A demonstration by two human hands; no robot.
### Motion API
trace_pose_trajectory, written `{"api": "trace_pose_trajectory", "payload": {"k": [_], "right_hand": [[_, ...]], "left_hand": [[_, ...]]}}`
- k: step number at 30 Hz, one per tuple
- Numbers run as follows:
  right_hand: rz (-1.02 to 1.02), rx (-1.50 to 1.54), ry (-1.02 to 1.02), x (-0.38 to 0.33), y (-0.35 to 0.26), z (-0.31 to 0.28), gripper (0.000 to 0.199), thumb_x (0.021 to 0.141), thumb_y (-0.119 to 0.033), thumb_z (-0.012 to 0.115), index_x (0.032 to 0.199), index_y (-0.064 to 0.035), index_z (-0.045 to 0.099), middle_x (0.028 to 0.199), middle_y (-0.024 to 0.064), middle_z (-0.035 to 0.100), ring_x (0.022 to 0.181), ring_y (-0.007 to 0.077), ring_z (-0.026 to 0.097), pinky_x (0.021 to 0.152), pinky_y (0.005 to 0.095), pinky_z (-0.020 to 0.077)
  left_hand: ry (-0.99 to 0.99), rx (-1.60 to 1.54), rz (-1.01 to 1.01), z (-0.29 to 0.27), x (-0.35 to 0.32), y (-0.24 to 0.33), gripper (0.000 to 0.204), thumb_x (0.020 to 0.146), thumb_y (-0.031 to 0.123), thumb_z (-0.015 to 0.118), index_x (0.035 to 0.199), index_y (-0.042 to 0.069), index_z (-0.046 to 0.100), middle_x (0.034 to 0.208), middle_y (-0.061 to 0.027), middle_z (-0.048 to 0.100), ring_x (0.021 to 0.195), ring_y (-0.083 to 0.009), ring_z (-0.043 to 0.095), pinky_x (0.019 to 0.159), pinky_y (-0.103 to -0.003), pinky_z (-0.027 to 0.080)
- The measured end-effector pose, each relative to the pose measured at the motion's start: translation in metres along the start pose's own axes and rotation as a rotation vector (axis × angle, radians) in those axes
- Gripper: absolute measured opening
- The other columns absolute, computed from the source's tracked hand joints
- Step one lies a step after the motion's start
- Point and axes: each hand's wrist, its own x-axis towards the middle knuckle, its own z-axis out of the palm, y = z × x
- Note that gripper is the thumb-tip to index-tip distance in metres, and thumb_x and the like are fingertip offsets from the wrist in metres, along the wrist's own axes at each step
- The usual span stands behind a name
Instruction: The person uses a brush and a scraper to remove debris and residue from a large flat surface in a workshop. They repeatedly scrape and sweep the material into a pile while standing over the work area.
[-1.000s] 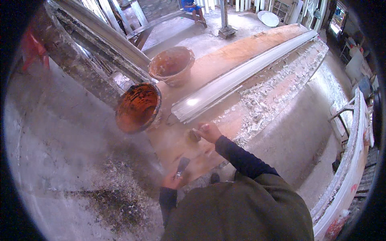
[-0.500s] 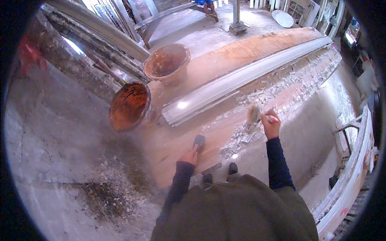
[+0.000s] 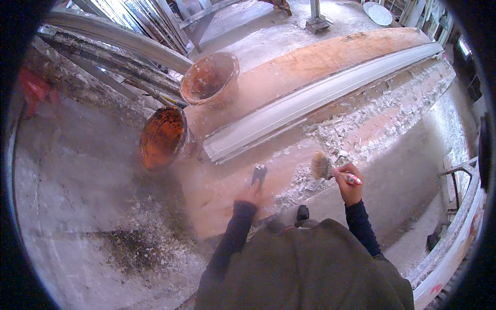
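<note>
Evidently, the right hand (image 3: 350, 187) is clamped on the handle of a flat paintbrush with pale tan bristles and a red-and-white grip (image 3: 329, 171). The brush sits just left of that hand, over white, flaky chips (image 3: 338, 142) scattered across a broad, dusty, orange-brown wooden desk (image 3: 212, 194); whether its bristles touch them I cannot tell. Its long axis runs mostly sideways: bristles point left and slightly away from the body, and the handle's butt end juts out on the hand's right. Red marks on the handle are too small to make out.

The left hand (image 3: 250, 194) has its fingers closed around the near end of a dark, flat, scraper-like tool (image 3: 260, 174), which points away from the body, leaning slightly right.

Beyond both hands, a long, white, ribbed moulding (image 3: 320, 103) lies slantwise along the desk, its near end ahead and to the left of the left hand, its far end off to the right. The chips lie along its right side, ahead of and left of the right hand.

Well left of the left hand, an orange round bucket with a blackened inside (image 3: 164, 138) lies tilted; behind it stands a paler, dusty orange tub (image 3: 222, 93). Between the hands, nearer the body, a dark shoe (image 3: 303, 212) shows.
</note>
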Motion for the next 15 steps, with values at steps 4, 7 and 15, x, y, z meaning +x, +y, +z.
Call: {"api": "trace_pose_trajectory", "payload": {"k": [4, 7, 15], "right_hand": [[-0.108, -0.037, -0.009, 0.002, -0.01, 0.018, 0.011, 0.071, -0.005, 0.065, 0.07, -0.0015, 0.054, 0.065, 0.0058, 0.053, 0.061, 0.0148, 0.053, 0.056, 0.026, 0.0411], [-0.073, -0.049, -0.034, 0.001, -0.019, 0.02, 0.012, 0.071, -0.005, 0.065, 0.069, -0.0015, 0.054, 0.065, 0.0061, 0.053, 0.061, 0.0148, 0.053, 0.057, 0.0262, 0.0413], [-0.057, -0.017, -0.03, 0.001, -0.028, 0.036, 0.009, 0.072, -0.003, 0.064, 0.07, -0.001, 0.056, 0.067, 0.0069, 0.055, 0.063, 0.0152, 0.054, 0.059, 0.0265, 0.042]], "left_hand": [[-0.019, -0.048, 0.024, -0.057, 0.018, 0.04, 0.035, 0.087, 0.028, 0.036, 0.117, 0.015, 0.049, 0.089, -0.0219, 0.058, 0.085, -0.0378, 0.056, 0.072, -0.046, 0.045], [-0.03, -0.05, 0.124, -0.046, 0.004, 0.022, 0.035, 0.087, 0.027, 0.036, 0.118, 0.016, 0.048, 0.091, -0.0218, 0.058, 0.085, -0.0377, 0.056, 0.073, -0.046, 0.045], [0.014, -0.023, 0.285, -0.029, 0.018, 0.004, 0.038, 0.085, 0.026, 0.038, 0.122, 0.02, 0.045, 0.096, -0.0214, 0.057, 0.085, -0.0373, 0.057, 0.073, -0.046, 0.045]]}}
